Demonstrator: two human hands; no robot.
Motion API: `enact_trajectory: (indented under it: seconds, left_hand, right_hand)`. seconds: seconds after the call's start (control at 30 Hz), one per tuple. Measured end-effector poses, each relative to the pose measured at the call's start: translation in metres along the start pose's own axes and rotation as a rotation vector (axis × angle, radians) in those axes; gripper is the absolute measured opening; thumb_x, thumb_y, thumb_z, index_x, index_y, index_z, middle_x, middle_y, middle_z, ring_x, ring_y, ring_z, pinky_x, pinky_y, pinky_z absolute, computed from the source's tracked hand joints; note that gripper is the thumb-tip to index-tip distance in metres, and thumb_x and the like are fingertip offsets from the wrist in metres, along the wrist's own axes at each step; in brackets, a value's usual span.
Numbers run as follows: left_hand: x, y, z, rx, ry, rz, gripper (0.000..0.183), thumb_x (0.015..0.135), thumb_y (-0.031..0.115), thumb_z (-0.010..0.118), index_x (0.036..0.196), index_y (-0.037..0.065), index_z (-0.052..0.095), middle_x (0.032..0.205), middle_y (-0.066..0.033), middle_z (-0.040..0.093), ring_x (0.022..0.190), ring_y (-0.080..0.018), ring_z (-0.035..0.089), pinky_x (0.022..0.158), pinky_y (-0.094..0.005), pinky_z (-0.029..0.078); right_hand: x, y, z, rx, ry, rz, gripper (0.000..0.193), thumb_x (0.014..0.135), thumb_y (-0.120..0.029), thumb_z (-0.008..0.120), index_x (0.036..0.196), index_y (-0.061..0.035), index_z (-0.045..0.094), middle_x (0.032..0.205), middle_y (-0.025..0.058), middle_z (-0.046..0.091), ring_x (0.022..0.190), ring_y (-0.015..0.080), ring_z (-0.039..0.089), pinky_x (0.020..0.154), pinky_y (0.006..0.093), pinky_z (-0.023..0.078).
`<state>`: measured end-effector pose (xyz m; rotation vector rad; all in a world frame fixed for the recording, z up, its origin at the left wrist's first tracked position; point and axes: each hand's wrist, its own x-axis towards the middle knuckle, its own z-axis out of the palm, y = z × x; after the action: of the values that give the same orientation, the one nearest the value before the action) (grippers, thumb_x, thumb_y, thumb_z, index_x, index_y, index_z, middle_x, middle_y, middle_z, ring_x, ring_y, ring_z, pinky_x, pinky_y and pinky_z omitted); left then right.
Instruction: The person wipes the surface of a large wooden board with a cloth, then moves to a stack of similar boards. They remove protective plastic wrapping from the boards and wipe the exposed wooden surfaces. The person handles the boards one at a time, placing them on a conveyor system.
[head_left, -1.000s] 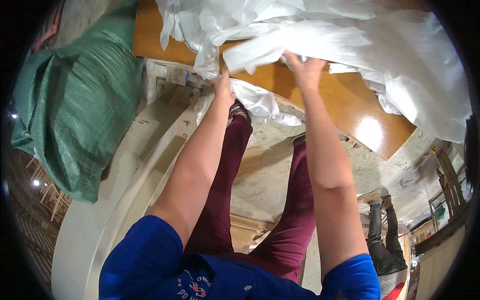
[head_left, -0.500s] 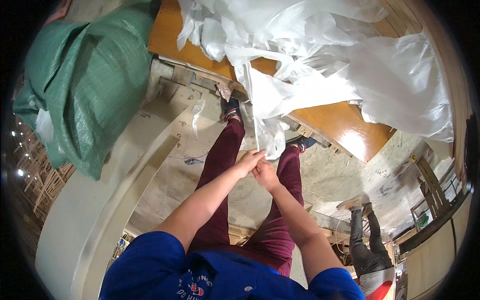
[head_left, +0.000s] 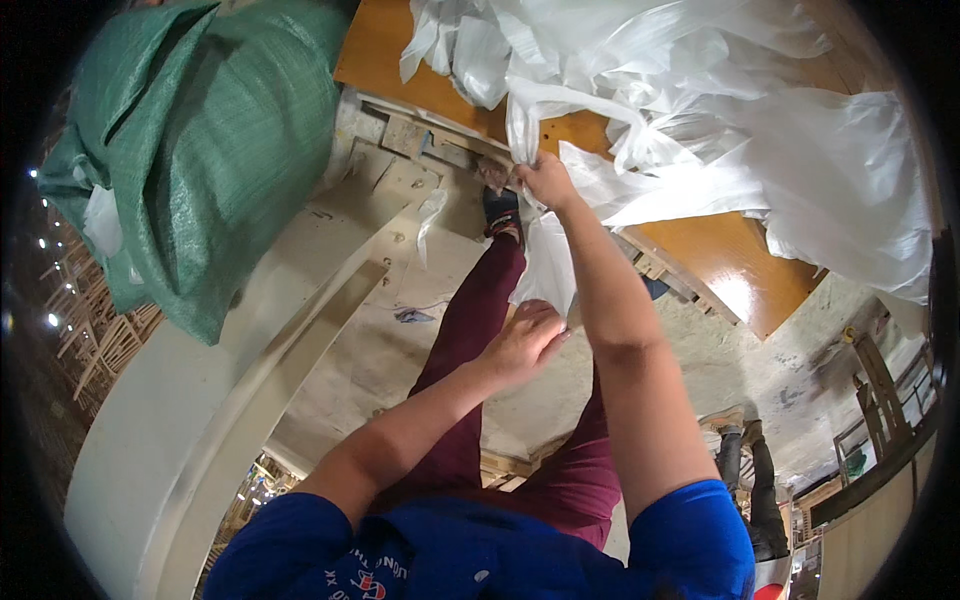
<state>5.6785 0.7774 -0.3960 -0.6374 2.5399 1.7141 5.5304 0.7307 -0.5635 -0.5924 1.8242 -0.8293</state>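
Note:
A large, crumpled heap of thin white plastic sheet (head_left: 690, 150) covers much of a brown wooden tabletop (head_left: 690, 265). From its near edge a twisted strip of the sheet hangs down toward me. My right hand (head_left: 548, 183) is closed around this strip just off the table's edge. Lower down, between my knees, my left hand (head_left: 525, 338) has its fingers curled at the strip's bottom end. The fingertips there are partly hidden, but the plastic runs into the hand.
A bulging green woven sack (head_left: 215, 160) stands at the left, above a pale curved panel (head_left: 170, 430). On the floor lie a torn white scrap (head_left: 430, 225) and a small dark scrap (head_left: 412, 315). Another person's legs (head_left: 765, 490) show at the lower right.
My right hand has moved from beside the left hand up to the table's edge and grasps the strip there. My left hand has shifted slightly down and right. The view has shifted a little.

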Motion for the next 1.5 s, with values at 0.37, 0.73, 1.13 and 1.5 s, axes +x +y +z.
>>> enact_trajectory:
  seconds: [0.37,0.73,1.13,1.5]
  left_hand:
    - [-0.02,-0.024,-0.051,-0.463,0.457,-0.567,0.032,0.097,0.025,0.036,0.075,0.005,0.05,0.072,-0.0032,0.05,0.074,-0.0123,0.048,0.075,-0.0269,0.039]
    - [-0.038,0.08,-0.019,-1.121,-0.299,-0.854,0.04,0.089,0.024,0.054,0.123,0.006,0.044,0.113,-0.007,0.056,0.104,-0.0171,0.055,0.088,-0.0365,0.045]
    - [0.012,0.1,-0.215,-0.966,0.824,-0.461,0.036,0.075,-0.005,0.05,0.11,0.002,0.051,0.097,-0.0066,0.057,0.07,-0.0157,0.058,0.055,-0.0263,0.049]
    - [-0.069,-0.023,-0.451,0.565,0.919,-0.564,0.034,0.086,0.021,0.046,0.103,-0.007,0.053,0.104,-0.0188,0.057,0.101,-0.0269,0.051,0.087,-0.0377,0.037]
  right_hand:
    - [-0.274,0.019,0.067,1.478,-0.793,0.803,0.036,0.089,-0.02,0.051,0.122,-0.0041,0.049,0.117,0.0098,0.056,0.101,0.0196,0.055,0.091,0.0318,0.043]
    - [-0.284,-0.064,-0.11,0.308,-0.208,-0.144,0.041,0.078,-0.013,0.063,0.116,-0.0027,0.052,0.115,0.01,0.055,0.103,0.0182,0.054,0.087,0.0321,0.045]
    - [-0.251,-0.182,-0.11,0.388,-0.164,-0.134,0.038,0.088,-0.011,0.05,0.125,-0.0015,0.047,0.119,0.0107,0.054,0.095,0.0172,0.056,0.084,0.0299,0.045]
    - [-0.162,-0.245,-0.014,0.446,-0.046,0.092,0.035,0.085,-0.033,0.057,0.092,0.0017,0.057,0.066,-0.0002,0.051,0.057,0.0079,0.046,0.052,0.0223,0.038]
